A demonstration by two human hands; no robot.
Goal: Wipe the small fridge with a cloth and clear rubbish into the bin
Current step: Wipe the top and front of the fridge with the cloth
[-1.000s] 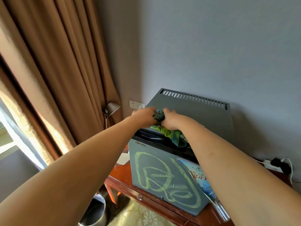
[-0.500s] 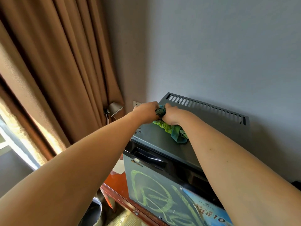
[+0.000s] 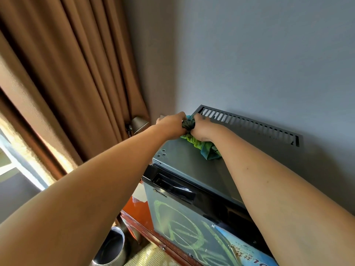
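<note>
From the head camera, both arms reach out over the top of the small fridge point(image 3: 194, 166), which stands on a reddish wooden table point(image 3: 134, 210) against the grey wall. The left hand point(image 3: 171, 125) and right hand point(image 3: 201, 129) sit close together at the rear left corner of the lid, each with fingers curled into the same bunched cloth point(image 3: 199, 144); its dark wad is squeezed between the two fists, and a green and teal tail trails onto the lid beneath the right wrist. Just behind the hands runs the slotted vent point(image 3: 249, 125) along the back edge. The door below carries pale green scribbles that look not yet wiped. A metal bin point(image 3: 111, 248) stands on the floor beside the table, well apart from the hands, with a brown curtain point(image 3: 67, 83) and a small lamp point(image 3: 139, 122) to the left. The step in hand appears to be wiping the top panel. To do it well, I would flatten the cloth rather than keep it balled, so more fabric meets the surface, press evenly with both palms, and draw long overlapping strokes from the vent toward the front edge, keeping the loose tail out of the slots, where it might snag
</note>
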